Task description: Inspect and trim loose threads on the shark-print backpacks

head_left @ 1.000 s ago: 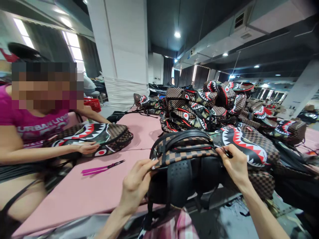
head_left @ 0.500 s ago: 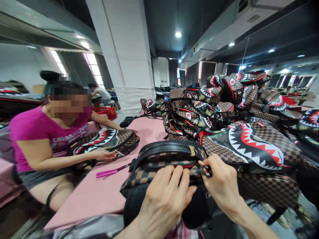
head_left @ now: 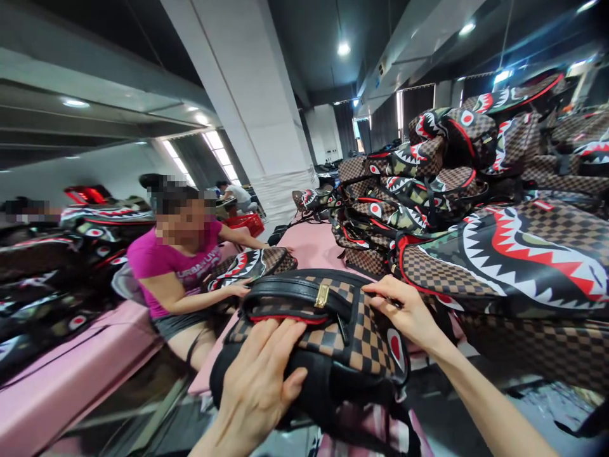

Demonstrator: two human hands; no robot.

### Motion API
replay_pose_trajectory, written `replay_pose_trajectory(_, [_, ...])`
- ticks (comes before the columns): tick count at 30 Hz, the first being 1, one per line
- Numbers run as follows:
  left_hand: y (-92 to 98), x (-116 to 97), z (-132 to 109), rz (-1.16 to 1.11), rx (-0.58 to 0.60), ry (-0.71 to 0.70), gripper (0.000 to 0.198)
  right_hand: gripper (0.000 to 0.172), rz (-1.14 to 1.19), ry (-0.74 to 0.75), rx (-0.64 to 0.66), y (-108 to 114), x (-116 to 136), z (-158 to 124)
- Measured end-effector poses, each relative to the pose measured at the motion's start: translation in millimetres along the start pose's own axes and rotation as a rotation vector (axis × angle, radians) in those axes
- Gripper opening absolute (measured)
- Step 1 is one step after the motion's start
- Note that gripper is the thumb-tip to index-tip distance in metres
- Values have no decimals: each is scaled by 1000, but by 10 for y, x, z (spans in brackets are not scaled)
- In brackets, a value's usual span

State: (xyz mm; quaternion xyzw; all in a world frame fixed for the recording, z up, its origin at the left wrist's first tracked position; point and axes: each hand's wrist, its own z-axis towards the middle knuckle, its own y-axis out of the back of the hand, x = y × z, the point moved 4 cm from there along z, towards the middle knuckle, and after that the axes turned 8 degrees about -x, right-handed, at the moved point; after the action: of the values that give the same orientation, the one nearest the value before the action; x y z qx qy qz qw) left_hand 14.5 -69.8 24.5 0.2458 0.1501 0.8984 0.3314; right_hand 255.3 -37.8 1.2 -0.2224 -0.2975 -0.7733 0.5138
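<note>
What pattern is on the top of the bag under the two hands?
The bag has tan and dark checks there, clearest in the head view.

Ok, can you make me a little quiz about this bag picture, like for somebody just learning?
1. True or false: the person in the magenta shirt is sitting down.

2. Look at the left hand and the right hand at the backpack. Whose fingers are at the red trim?
a) right
b) left
c) neither

3. Fill the gap: the little plate on the black handle is ____-coloured.

Key: 1. true; 2. b; 3. gold
</note>
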Motion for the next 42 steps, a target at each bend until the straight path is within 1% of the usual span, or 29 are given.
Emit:
replay_pose_trajectory(3, [8, -12, -26, 86, -12, 43, 53, 21, 11, 4, 2, -80, 8, 6])
replay_pose_trajectory(7, [-9, -41, -2, 229, -9, 70, 60, 22, 48, -8, 5, -70, -23, 18])
replay_pose_trajectory(10, [-24, -28, 56, 286, 49, 34, 63, 22, 87, -22, -11, -63, -61, 25])
replay_pose_trajectory(13, [1, 24, 111, 295, 127, 18, 61, 21, 71, -23, -15, -62, -60, 14])
replay_pose_trajectory(15, [23, 54, 148, 264, 214, 46, 58, 20, 35, -21, -8, -43, -44, -8])
replay_pose_trajectory(16, [27, 65, 170, 243, 285, 80, 56, 20, 16, -24, 1, -26, -37, -20])
replay_pose_trajectory(20, [11, 58, 276, 115, 697, 302, 48, 17, -10, -107, 44, 50, -20, 19])
replay_pose_trajectory(21, [13, 36, 310, 67, 771, 331, 47, 18, -8, -130, 41, 58, -6, 68])
replay_pose_trajectory(22, [15, 8, 342, 16, 826, 340, 48, 20, -6, -141, 46, 48, 19, 136])
replay_pose_trajectory(23, [18, -19, 369, -32, 856, 333, 50, 21, -1, -136, 70, 15, 59, 217])
replay_pose_trajectory(24, [20, -42, 384, -69, 869, 317, 52, 21, 4, -114, 124, -45, 114, 305])
replay_pose_trajectory(25, [20, -59, 384, -91, 873, 302, 56, 21, 9, -79, 210, -130, 181, 391])
replay_pose_trajectory(28, [8, -71, 318, -74, 824, 289, 68, 27, -40, 45, 515, -418, 410, 583])
replay_pose_trajectory(29, [2, -69, 288, -54, 795, 292, 70, 30, -91, 78, 581, -490, 478, 626])
replay_pose_trajectory(31, [-2, -71, 245, -28, 716, 281, 73, 33, -231, 128, 651, -579, 588, 683])
replay_pose_trajectory(33, [15, -83, 240, -12, 596, 244, 73, 32, -330, 165, 699, -610, 665, 696])
replay_pose_trajectory(35, [69, -107, 263, -23, 429, 184, 74, 26, -298, 160, 772, -612, 699, 663])
replay_pose_trajectory(36, [108, -126, 275, -49, 338, 149, 70, 22, -248, 133, 788, -603, 695, 643])
replay_pose_trajectory(37, [150, -147, 279, -89, 259, 115, 61, 20, -195, 87, 773, -587, 675, 630])
replay_pose_trajectory(39, [226, -192, 264, -195, 157, 60, 37, 20, -110, -56, 659, -546, 584, 624])
replay_pose_trajectory(40, [256, -207, 245, -245, 138, 48, 28, 21, -79, -139, 583, -528, 523, 625])
replay_pose_trajectory(42, [304, -210, 198, -324, 126, 45, 18, 24, 0, -302, 463, -518, 412, 620])
